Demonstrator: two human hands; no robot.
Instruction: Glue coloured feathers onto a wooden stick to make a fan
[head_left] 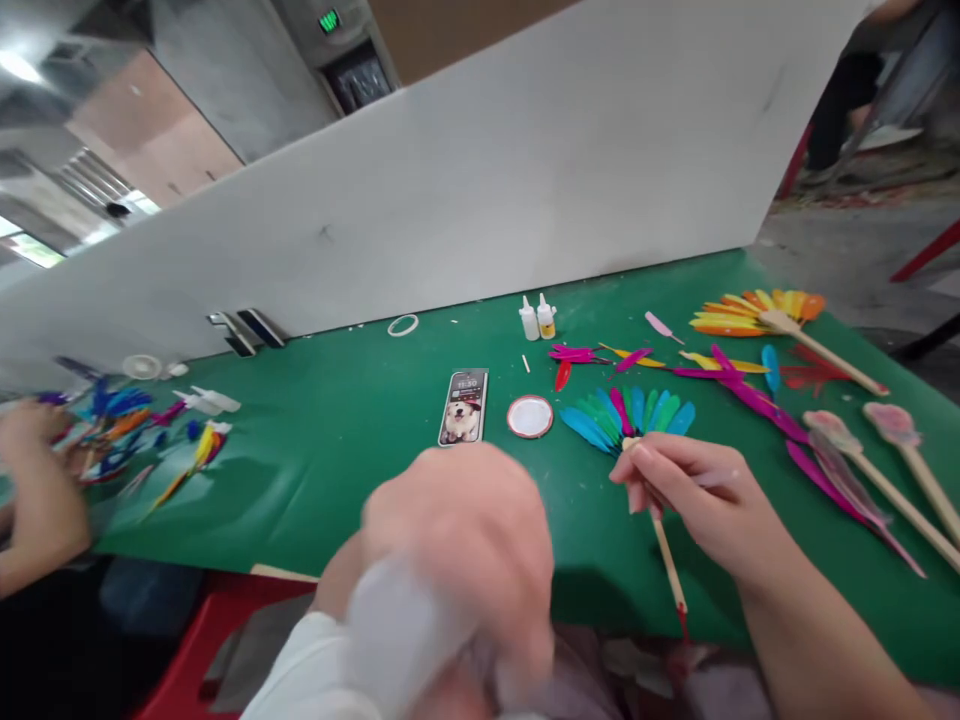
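My right hand (694,495) is closed in a pinch on a wooden stick (667,560) that carries a fan of blue, green and pink feathers (626,415) lying on the green table (345,440). The stick's lower tip is red. My left hand (461,545) hovers close to the camera, blurred by motion, and its fingers cannot be made out. A white sleeve shows below it. A phone (464,407) with a dog picture and a round white lid (529,416) lie just beyond my hands.
Two small glue bottles (538,318) stand near the white board (525,170). Finished feather fans on sticks (772,315) and loose feathers (742,385) lie at the right. Another person's hand (30,440) works among feathers (127,425) at the left. A white ring (403,325) lies at the back.
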